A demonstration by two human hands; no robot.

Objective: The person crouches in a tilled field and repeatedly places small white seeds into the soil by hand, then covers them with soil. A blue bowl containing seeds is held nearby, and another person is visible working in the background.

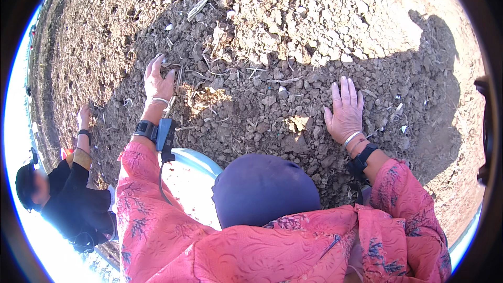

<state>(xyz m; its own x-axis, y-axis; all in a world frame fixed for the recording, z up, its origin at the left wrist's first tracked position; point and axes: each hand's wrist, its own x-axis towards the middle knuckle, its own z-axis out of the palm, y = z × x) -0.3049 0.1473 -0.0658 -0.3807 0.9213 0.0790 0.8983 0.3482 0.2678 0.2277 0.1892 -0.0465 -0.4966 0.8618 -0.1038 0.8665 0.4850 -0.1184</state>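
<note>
My left hand [156, 82] reaches over the shaded, cloddy soil [251, 114] with thumb and fingers apart. A small pale bit lies by its fingertips, and nothing shows clearly in its grasp. Farther right, my right hand [345, 112] is palm down, low over the soil, its fingers straight and slightly spread. Whether that palm touches the ground I cannot tell. Small pale clove-like pieces lie among the clods, such as one pale piece [283, 92] between the hands and a white piece [169, 27] beyond the left one.
A pale blue container rim [200, 159] shows below my left wrist; glare blurs its contents. My dark blue-clad knee [267, 188] rises beside it. At far left a co-worker [78, 196] bends with one hand at the soil. Dry stalks [200, 6] lie ahead.
</note>
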